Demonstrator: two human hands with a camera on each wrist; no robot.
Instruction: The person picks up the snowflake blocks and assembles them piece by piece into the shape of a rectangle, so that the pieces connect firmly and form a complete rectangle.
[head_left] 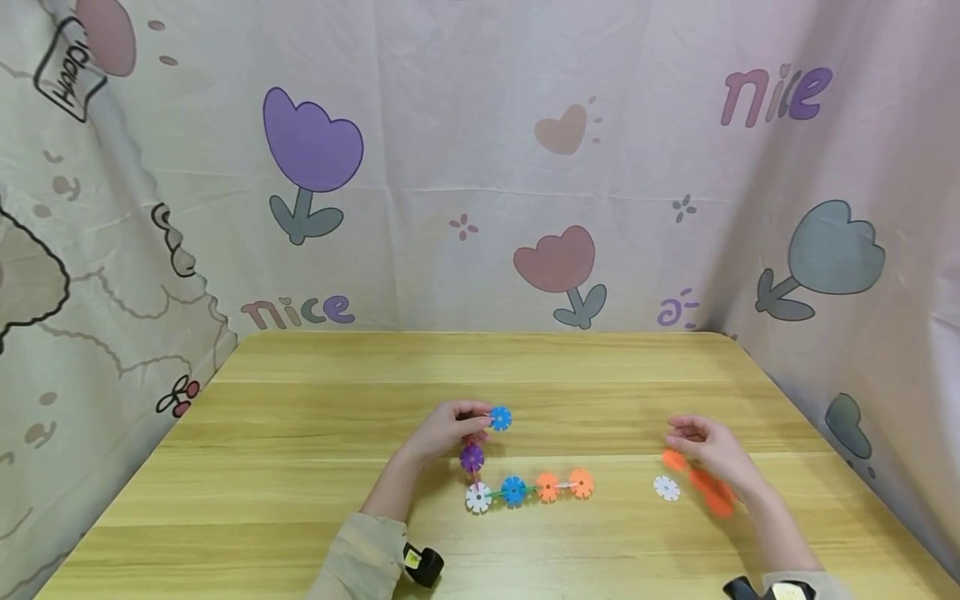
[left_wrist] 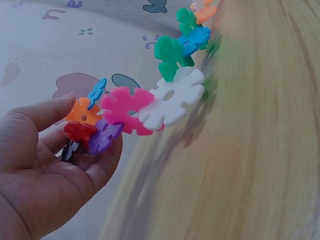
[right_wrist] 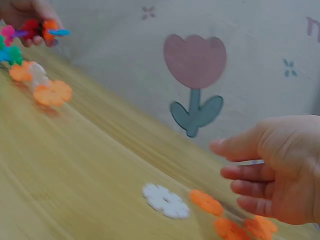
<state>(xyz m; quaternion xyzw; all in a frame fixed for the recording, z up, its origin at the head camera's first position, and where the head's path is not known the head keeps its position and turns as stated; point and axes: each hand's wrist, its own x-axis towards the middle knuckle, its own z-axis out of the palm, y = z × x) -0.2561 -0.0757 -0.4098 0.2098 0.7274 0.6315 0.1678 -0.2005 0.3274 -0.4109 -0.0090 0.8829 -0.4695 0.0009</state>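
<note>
My left hand [head_left: 444, 431] grips one end of a chain of interlocking plastic snowflake discs. In the left wrist view, an orange disc [left_wrist: 84, 113] with a blue disc [left_wrist: 97, 93] slotted on it lies at the thumb tip. Red [left_wrist: 79, 131], purple [left_wrist: 106, 137] and black [left_wrist: 70, 150] discs sit among the fingers. From there the chain runs through a pink disc [left_wrist: 125, 107] to a white disc [left_wrist: 172, 97], then turns along the table. My right hand [head_left: 714, 454], fingers loosely bent around nothing, is over several loose orange discs [right_wrist: 206, 202].
A loose white disc [head_left: 666, 488] lies left of the orange ones on the wooden table [head_left: 300, 508]. The chain's far end, with an orange disc [head_left: 581, 482], points toward them. A printed curtain [head_left: 435, 125] hangs behind the table and along its sides.
</note>
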